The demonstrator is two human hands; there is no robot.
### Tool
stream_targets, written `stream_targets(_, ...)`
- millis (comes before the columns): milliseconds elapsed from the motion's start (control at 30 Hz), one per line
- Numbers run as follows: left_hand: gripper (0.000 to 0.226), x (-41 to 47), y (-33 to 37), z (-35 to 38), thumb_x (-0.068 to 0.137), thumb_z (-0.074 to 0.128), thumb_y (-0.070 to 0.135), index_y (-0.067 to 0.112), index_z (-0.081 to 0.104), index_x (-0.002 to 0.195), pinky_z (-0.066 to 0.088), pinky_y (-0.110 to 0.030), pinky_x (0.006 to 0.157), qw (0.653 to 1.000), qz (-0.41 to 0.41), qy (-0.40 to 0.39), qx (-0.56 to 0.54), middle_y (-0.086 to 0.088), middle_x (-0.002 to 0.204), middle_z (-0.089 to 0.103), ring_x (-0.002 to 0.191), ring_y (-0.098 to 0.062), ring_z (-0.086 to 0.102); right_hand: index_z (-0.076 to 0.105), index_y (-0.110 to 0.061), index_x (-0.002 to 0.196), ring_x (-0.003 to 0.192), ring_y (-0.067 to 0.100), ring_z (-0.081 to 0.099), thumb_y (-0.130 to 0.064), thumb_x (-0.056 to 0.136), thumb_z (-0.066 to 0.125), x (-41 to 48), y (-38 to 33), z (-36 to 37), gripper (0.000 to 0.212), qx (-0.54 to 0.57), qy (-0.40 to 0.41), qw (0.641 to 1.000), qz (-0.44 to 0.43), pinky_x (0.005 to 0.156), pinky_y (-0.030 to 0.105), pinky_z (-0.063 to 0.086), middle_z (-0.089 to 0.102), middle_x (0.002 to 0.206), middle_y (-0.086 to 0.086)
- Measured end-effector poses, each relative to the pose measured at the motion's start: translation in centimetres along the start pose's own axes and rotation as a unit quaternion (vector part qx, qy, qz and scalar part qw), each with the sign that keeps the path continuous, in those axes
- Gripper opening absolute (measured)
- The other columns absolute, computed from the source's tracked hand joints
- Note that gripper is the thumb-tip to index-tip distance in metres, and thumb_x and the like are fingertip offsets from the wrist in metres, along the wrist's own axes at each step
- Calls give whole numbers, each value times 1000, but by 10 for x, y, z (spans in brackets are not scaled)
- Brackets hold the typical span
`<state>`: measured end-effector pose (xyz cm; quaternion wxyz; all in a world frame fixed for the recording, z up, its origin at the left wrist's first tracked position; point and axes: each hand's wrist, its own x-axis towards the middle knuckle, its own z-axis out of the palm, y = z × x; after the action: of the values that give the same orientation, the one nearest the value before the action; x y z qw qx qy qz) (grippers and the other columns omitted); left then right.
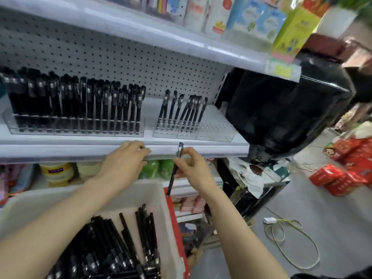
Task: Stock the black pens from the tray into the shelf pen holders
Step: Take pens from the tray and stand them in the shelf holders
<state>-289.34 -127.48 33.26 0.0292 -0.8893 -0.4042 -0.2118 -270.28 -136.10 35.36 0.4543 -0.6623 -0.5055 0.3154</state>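
Currently, the right hand (193,167) grip pinches one black pen (172,179) by its upper half, near upright, just below the shelf edge (221,151). The left hand (126,158) grip, spread, rests on that edge above the tray (145,196).

This is a shop: a small general store, seen at its stationery section. White metal tiered shelving (149,111) crosses the frame, backed by a white perforated pegboard panel (100,57), and the shelf fronts carry clear plastic price-label strips (221,151). On the middle shelf, clear acrylic slotted pen holders (217,131) show rows of identical black pens (60,101) standing upright, many of one item. The top shelf, upper centre, holds colourful printed retail packages (257,19). Below, left of centre, stand tubs and green plastic bottles (159,168). At the right edge, red wrapped packs (338,178) are stacked on the grey floor (302,198). A white plastic tray (153,198) at the bottom holds more of the same pens, loose
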Motion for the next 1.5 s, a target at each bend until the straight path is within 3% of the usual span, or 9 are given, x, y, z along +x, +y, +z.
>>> stream_targets(133,51,66,36,6,93,59,18,21,45,142,45,-43,97,997,69,26,2,-6,141,46,128,-28,42,52,-3,114,76,25,71,-13,97,57,28,0,-63,20,17,67,998,5,85,44,58,72,92,19)
stream_targets(367,64,123,52,41,89,62,13,23,37,147,28,-47,112,996,66,44,47,-10,146,42,132,-33,38,56,-2,97,71,7,72,-20,95,59,80,-15,-136,18,-41,235,967,-86,83,41,58,73,78,2)
stream_targets(500,86,123,57,49,80,59,-6,27,24,152,22,-45,115,996,35,47,71,-7,151,36,137,-30,32,57,-10,95,70,2,70,-24,96,57,110,-25,-143,14,-63,279,947,-146,81,33,55,71,73,1)
stream_targets(633,89,120,67,44,80,50,-10,27,16,154,15,-45,118,996,18,47,78,-7,155,29,141,-29,26,58,-11,107,71,4,70,-23,97,57,136,-28,-133,16,-62,259,948,-174,71,20,52,67,81,-6)
stream_targets(767,90,120,68,44,79,51,-10,28,16,153,15,-45,119,996,12,46,78,-6,155,30,142,-27,27,58,-13,105,76,15,71,-22,98,55,156,-22,-125,11,-103,220,955,-169,72,25,54,67,83,-9)
stream_targets(967,90,120,68,45,76,54,-9,28,22,153,19,-46,117,995,13,54,83,-7,151,37,139,-28,33,56,-17,90,78,29,65,-25,97,55,166,2,-111,11,-228,145,953,-139,69,36,50,70,80,6)
stream_targets(1100,92,119,70,46,78,55,-7,28,18,153,18,-47,118,995,5,41,90,-6,153,34,140,-27,30,57,-14,92,69,26,55,-25,99,54,168,3,-108,13,-221,143,955,-139,61,29,38,62,74,4)
stream_targets(1367,92,119,70,47,77,57,-6,27,18,153,17,-46,118,994,4,45,100,-6,152,35,139,-28,31,55,-11,84,60,19,47,-23,98,55,169,3,-108,19,-210,139,959,-132,53,26,35,53,63,-1)
stream_targets(1500,97,120,67,43,77,52,-13,24,9,155,11,-44,120,996,12,29,89,-7,157,22,144,-27,21,65,-3,93,78,31,60,-23,95,60,165,-1,-111,20,-212,142,960,-115,69,37,47,68,79,12)
